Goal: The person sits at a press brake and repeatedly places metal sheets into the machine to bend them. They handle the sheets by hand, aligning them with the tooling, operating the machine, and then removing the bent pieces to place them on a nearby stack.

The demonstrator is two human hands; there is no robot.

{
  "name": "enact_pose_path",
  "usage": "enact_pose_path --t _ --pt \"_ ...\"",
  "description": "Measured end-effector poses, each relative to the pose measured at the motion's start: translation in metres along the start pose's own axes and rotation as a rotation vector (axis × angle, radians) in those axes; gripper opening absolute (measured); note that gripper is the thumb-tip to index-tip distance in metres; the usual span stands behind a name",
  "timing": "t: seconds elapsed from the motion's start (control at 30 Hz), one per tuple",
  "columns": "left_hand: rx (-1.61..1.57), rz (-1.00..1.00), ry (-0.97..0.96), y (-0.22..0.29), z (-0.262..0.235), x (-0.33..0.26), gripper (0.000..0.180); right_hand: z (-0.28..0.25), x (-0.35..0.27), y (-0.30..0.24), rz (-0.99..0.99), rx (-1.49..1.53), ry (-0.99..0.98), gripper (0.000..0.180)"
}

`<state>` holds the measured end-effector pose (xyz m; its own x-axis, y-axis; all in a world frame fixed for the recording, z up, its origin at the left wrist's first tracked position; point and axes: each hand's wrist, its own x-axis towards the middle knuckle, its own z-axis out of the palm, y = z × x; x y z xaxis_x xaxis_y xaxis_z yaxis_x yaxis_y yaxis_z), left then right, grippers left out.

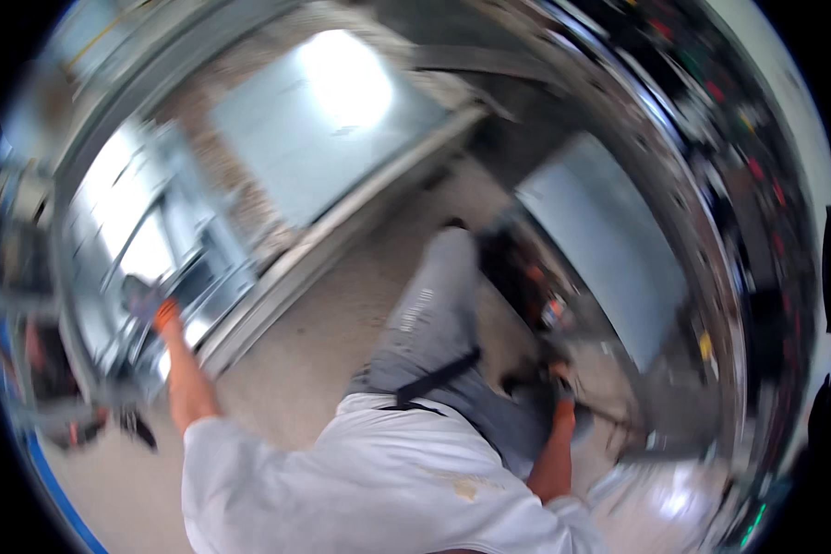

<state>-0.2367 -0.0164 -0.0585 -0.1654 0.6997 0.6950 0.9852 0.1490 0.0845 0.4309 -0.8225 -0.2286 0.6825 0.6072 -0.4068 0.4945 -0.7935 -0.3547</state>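
Note:
My left hand (pixel 145 297), in a dark glove with an orange cuff, reaches out at the left over shiny folded sheet-metal parts (pixel 189 242). Blur hides its fingers, so whether it grips or only touches the metal I cannot tell. Low beside my right leg, my right hand (pixel 563 386), also gloved, looks closed around a dark object (pixel 526 380) whose kind is too smeared to make out. To the right of the left hand's metal parts, a flat metal sheet (pixel 295 138) lies on the worn bench top (pixel 226 180).
Another metal sheet (pixel 609 245) rests on a lower surface to the right. Dark and reddish items (pixel 526 277) crowd beneath its near edge. A long rack with many small things (pixel 757 212) curves along the right. The bench edge (pixel 342 217) runs diagonally before me above concrete floor (pixel 295 346).

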Motion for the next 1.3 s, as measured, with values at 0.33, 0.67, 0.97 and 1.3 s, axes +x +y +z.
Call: enact_pose_path --t 0.33,0.67,0.97,1.3 --pt "-0.469 0.170 0.031 0.094 -0.012 0.007 0.067 -0.115 -0.034 -0.043 0.509 1.639 0.987 0.050" --pt "-1.127 1.710 -0.379 0.680 -0.363 -0.291 0.083 -0.070 -0.003 -0.109 -0.173 1.453 0.497 0.062" --pt "-0.999 2.199 -0.809 0.570 -0.483 -0.402 0.088 -0.127 -0.024 -0.190 -0.427 2.728 0.608 0.038" --pt "-1.928 0.082 -1.878 0.620 -0.366 -0.350 0.067 -0.176 -0.141 -0.157 0.049 1.319 1.251 0.025"
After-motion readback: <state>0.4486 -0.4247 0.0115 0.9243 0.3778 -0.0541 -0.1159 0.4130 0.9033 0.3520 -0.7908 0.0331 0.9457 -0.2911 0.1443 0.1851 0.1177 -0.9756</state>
